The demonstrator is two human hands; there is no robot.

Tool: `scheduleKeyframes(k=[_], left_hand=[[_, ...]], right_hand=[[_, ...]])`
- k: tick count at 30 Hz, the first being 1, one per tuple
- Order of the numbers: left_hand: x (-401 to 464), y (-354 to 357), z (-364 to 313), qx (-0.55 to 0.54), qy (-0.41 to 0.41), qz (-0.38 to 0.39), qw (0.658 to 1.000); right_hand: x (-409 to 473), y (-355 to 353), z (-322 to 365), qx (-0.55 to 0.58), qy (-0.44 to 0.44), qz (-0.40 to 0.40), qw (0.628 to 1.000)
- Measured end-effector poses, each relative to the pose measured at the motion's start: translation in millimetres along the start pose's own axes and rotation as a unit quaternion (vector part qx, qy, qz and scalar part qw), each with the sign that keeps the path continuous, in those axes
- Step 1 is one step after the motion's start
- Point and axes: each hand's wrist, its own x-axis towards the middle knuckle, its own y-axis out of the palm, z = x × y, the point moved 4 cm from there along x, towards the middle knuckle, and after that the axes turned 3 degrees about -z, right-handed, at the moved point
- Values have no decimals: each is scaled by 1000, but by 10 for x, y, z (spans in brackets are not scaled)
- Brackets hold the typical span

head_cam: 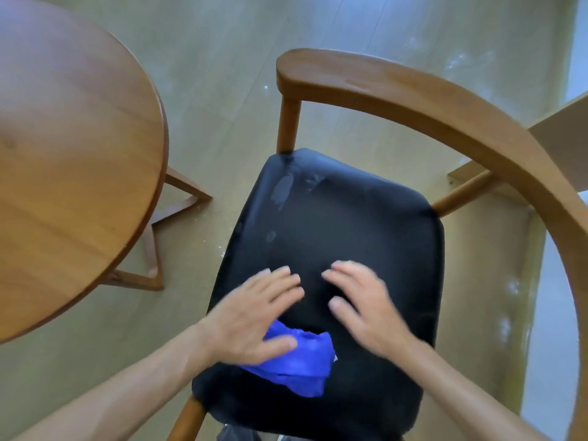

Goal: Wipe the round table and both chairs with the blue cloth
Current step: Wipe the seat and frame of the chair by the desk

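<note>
We look down on a chair (413, 100) with a curved, smooth wooden backrest rail and a black padded seat (350, 224), rounded at the corners and faintly glossy, with pale smudges near its far left corner. To the left stands the round worktop (73, 160) of warm, fine-grained wood, its far and left parts cut off by the frame; angled wooden legs (165, 214) show beneath its edge. The floor (222, 58) is pale greenish planking flecked with white specks.

The blue cloth (299, 361) lies crumpled on the near part of the seat, soft and creased, partly hidden under our left hand (254, 316). That hand lies flat on it, fingers straight and slightly spread, thumb resting on the cloth's top; the fingertips reach past the cloth onto the black seat. Our right hand (362, 303) is spread just beside it, fingers apart and holding nothing; motion blur keeps us from telling whether it touches the seat. The chair's right side and front legs are cut off.
</note>
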Motion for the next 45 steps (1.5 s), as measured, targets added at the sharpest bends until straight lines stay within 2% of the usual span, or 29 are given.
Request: scheduleKeyframes(k=[1,2,4,5,7,10,12,15,16,18,20,22,26,29,31,33,35,37,40,42,43,45], left_hand=[[-75,121,-145,46,46,47,997],[-157,256,-248,94,82,102,987],[-273,473,-315,162,105,171,966],[-281,535,-313,185,108,160,964],[-223,595,-269,203,128,91,967],[-43,584,-214,191,125,-9,973],[183,438,-69,187,70,-78,977],[705,5,370,188,-84,-187,961],[926,-149,544,186,-128,-198,954],[1392,-399,921,188,-204,-172,945],[1779,-569,1221,179,-234,-160,942],[1933,-637,1385,121,-241,-170,948],[1433,-481,1212,43,-219,-178,958],[691,-230,845,35,-150,-163,975],[108,22,548,25,-77,-103,991],[-470,271,300,15,-7,-9,1000],[-898,427,167,18,41,74,996],[-1055,477,149,38,62,107,992],[-871,357,227,39,61,28,997],[-548,189,404,27,14,-61,998],[-326,70,565,22,-41,-113,993],[159,-213,1013,17,-204,-196,959]], right_hand=[[35,-151,-210,-38,46,-79,995],[48,-203,-359,-87,78,-106,987],[59,-63,-495,-153,79,-82,982],[38,61,-532,-173,68,-65,980],[3,273,-591,-191,64,-51,978],[-19,411,-697,-210,74,-74,972],[-25,446,-727,-225,66,-88,968],[-31,480,-734,-226,58,-103,967],[-36,484,-742,-226,54,-113,966],[-35,511,-775,-228,49,-131,964],[-36,532,-802,-226,42,-144,962],[-22,529,-822,-221,34,-154,962],[-26,509,-804,-223,41,-156,961],[-17,493,-796,-232,43,-149,960],[-16,492,-783,-234,47,-145,960],[-15,501,-779,-237,50,-146,959],[-16,509,-775,-236,50,-146,959],[-17,508,-775,-237,49,-149,959],[-18,517,-763,-234,49,-155,959],[-16,516,-762,-236,46,-157,958],[-13,516,-767,-239,43,-158,957],[-20,528,-774,-243,39,-157,957]])
